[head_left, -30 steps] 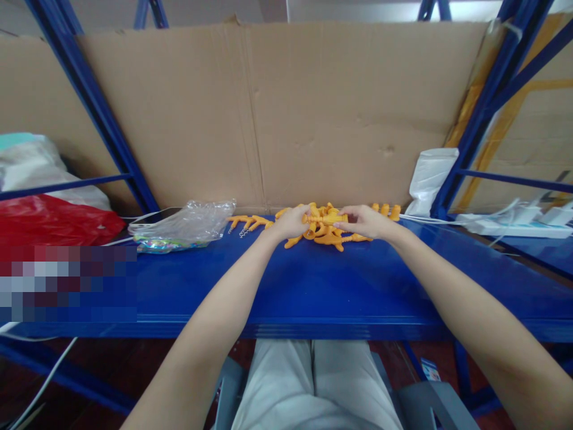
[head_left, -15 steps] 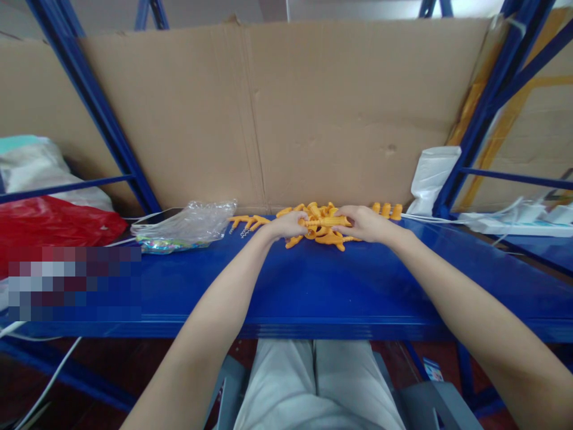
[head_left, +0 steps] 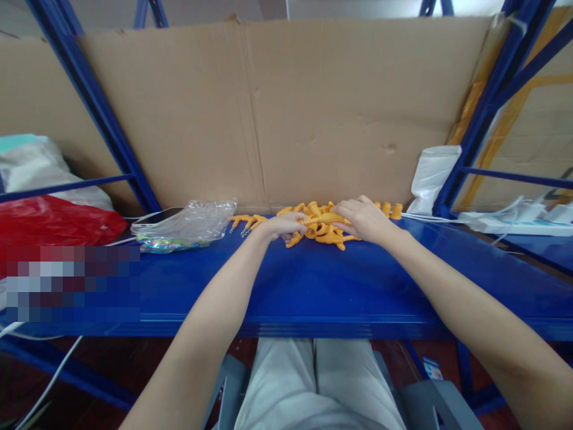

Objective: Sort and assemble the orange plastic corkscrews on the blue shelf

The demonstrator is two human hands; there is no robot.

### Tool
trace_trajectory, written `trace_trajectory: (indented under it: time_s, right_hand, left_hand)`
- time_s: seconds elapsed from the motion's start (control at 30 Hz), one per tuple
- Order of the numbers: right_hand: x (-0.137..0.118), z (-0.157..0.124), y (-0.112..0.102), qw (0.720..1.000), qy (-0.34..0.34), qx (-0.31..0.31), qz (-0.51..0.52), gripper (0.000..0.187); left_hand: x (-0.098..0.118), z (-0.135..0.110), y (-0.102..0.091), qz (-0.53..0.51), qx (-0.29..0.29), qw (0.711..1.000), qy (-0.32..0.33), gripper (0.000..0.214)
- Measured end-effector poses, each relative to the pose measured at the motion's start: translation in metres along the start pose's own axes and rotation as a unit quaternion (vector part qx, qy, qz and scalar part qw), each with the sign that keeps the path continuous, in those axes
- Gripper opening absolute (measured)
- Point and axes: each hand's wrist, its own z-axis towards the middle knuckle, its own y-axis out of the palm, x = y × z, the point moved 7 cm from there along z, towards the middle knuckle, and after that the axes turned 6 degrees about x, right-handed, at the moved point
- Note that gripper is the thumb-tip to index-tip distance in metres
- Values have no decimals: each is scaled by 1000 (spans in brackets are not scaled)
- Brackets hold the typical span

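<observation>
Left hand point(head_left: 287, 225) is pinching the left end of an orange piece point(head_left: 327, 219) just right of frame centre, over the orange pile point(head_left: 331, 237). Right hand point(head_left: 364, 218) is now gripping further over the right end, hiding the tip visible half a second ago; so the hold is shifting, not releasing.

Lighting is moderate and diffuse, brightest in a pale strip point(head_left: 385, 9) above the cardboard panel point(head_left: 358, 101), while the floor point(head_left: 49, 370) below the front edge of the worktop point(head_left: 308, 289) is dim. Soft sheen marks the worktop's front edge, small glints show on the clear plastic bag point(head_left: 199, 218) toward its rear left, and shadows are faint. Wide-angle distortion splays the blue posts point(head_left: 92, 107) outward, fine detail on the yellow pieces point(head_left: 331, 236) is soft, and pixelation obscures the worktop's front left corner.
</observation>
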Motion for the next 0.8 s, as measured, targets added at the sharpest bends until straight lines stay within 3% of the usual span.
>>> trace_trajectory:
  time_s: [0.1, 0.17, 0.37, 0.5, 0.6, 0.8]
  right_hand:
    - [-2, 1, -1, 1000, -6, 8, -6, 24]
    - [-1, 0, -2, 1000, -3, 14, 6, 23]
    - [22, -8, 5, 989, 92, 18, 111, 28]
    - [38, -17, 26, 953, 181, -38, 240, 37]
    - [42, -21, 38, 930, 209, -68, 296, 37]
    - [42, -22, 41, 929, 200, -75, 302, 33]
  left_hand:
    - [-4, 0, 3, -18, -37, 999, -12, 22]
    - [-4, 1, 3, -19, -31, 999, -8, 21]
    - [4, 8, -1, 35, 131, 989, 64, 14]
    - [12, 8, -2, 163, 258, 942, 139, 12]
    - [14, 5, 0, 245, 286, 915, 146, 19]
    - [15, 1, -2, 313, 293, 896, 114, 33]
